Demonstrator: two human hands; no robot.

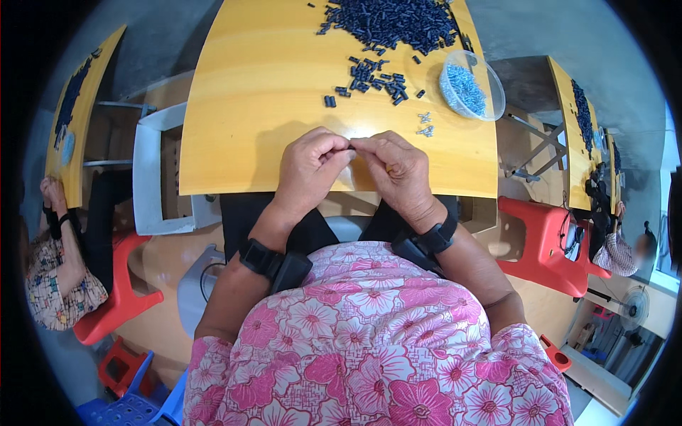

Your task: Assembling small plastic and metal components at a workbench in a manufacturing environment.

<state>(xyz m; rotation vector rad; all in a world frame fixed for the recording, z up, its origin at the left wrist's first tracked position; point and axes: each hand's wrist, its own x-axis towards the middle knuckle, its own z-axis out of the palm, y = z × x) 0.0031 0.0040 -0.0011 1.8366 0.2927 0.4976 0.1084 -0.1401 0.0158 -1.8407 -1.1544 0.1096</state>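
Note:
My left hand (307, 167) and my right hand (398, 169) meet fingertip to fingertip over the near edge of a yellow wooden table (249, 92). Between the pinched fingers sits a small dark part (352, 144), mostly hidden. Which hand bears it I cannot tell exactly; both pinch it. A loose scatter of small dark blue parts (373, 78) lies just beyond my hands, with a big heap of them (394, 21) at the far edge. A few small metal screws (425, 124) lie to the right.
A clear plastic bowl (490, 82) holding light blue pieces stands at the table's right. A grey crate (153, 170) is left of the table. Red stools (547, 241) and other people at similar tables with dark parts sit at both sides.

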